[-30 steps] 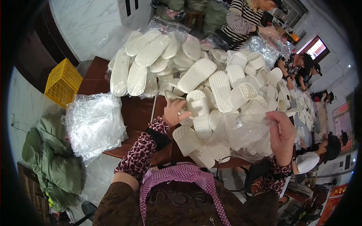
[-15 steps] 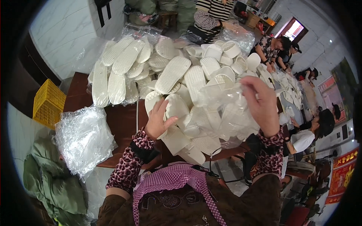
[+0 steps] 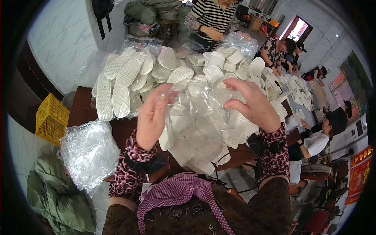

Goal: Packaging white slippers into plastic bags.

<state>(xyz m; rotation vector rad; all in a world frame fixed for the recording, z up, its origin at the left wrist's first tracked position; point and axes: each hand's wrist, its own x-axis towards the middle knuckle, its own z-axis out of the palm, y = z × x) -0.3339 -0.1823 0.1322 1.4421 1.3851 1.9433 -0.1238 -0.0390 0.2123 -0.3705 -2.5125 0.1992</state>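
Observation:
A clear plastic bag (image 3: 203,102) stretches between my two hands above a heap of white slippers (image 3: 235,129). Its left edge is in the fingers of my left hand (image 3: 152,117). At its right edge is my right hand (image 3: 254,102), with the thumb and fingers curved around the film. Slippers show through the film, but I cannot tell whether any lies inside the bag. Left of the heap, several white slippers are packed in clear bags (image 3: 120,102). A stack of flat clear bags (image 3: 89,150) rests on the table's left corner.
The brown table (image 3: 123,139) shows between the bag stack and the heap. A yellow crate (image 3: 51,119) and green sacks (image 3: 58,192) stand at the left. Across the table a person in a striped top (image 3: 213,17) handles clear film. Other people sit along the right.
My left hand has risen from the slippers to the bag's left edge. My right hand has moved slightly left, and the bag is now spread between both hands.

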